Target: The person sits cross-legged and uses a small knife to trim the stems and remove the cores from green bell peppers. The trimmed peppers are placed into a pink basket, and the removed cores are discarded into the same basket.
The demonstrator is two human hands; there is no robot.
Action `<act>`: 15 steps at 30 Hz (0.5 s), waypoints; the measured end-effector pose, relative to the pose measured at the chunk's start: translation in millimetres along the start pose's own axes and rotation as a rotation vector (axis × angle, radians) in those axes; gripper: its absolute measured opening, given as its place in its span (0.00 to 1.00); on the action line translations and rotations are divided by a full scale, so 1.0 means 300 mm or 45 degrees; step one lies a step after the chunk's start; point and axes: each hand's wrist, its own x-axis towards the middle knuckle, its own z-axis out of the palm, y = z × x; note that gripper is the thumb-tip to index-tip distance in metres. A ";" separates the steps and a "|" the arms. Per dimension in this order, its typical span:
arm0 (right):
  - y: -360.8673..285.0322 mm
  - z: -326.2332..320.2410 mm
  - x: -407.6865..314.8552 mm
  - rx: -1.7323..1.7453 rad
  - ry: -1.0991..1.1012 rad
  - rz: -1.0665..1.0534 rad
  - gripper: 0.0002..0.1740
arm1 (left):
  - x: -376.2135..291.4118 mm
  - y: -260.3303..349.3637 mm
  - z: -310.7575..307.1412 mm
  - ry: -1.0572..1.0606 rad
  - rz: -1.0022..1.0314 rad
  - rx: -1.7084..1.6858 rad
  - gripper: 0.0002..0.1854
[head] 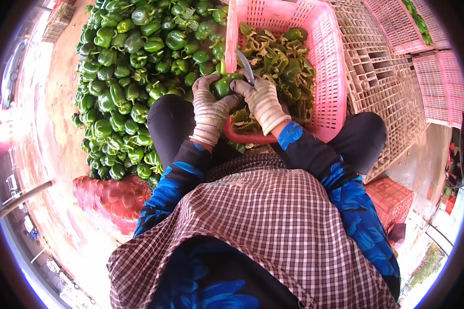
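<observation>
My left hand (208,110), in a striped knit work glove, grips a whole green bell pepper (221,88) with its stem pointing up. My right hand (263,98), gloved the same way, holds a small knife with a curved blade (245,66) that points up and away from me. The right thumb rests against the pepper's side. Both hands are above the near left part of a pink plastic crate (328,77). Cut green pepper pieces (290,73) lie inside it, several with pale inner flesh showing. The knife's handle is hidden in my right glove.
A large heap of green bell peppers (120,77) spreads to the left. A red mesh sack (108,197) lies below it. Plastic pallets (382,85) lie right of the crate, with more pink crates (440,85) beyond. A red crate (390,199) stands lower right.
</observation>
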 end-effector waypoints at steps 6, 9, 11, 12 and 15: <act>-0.063 0.002 0.050 -0.577 0.010 0.015 0.31 | -0.010 0.062 0.002 0.006 -0.256 -0.378 0.34; -0.111 0.003 0.056 -0.660 -0.019 -0.015 0.34 | -0.012 0.094 -0.006 -0.017 -0.412 -0.665 0.34; -0.135 0.006 0.053 -0.719 0.023 -0.115 0.33 | -0.001 0.092 0.002 0.001 -0.334 -0.731 0.35; -0.143 0.009 0.050 -0.757 0.038 -0.099 0.31 | 0.006 0.084 0.008 0.023 -0.368 -0.711 0.34; -0.152 0.012 0.046 -0.829 0.113 -0.093 0.30 | 0.032 0.036 0.041 0.109 -0.327 -0.679 0.34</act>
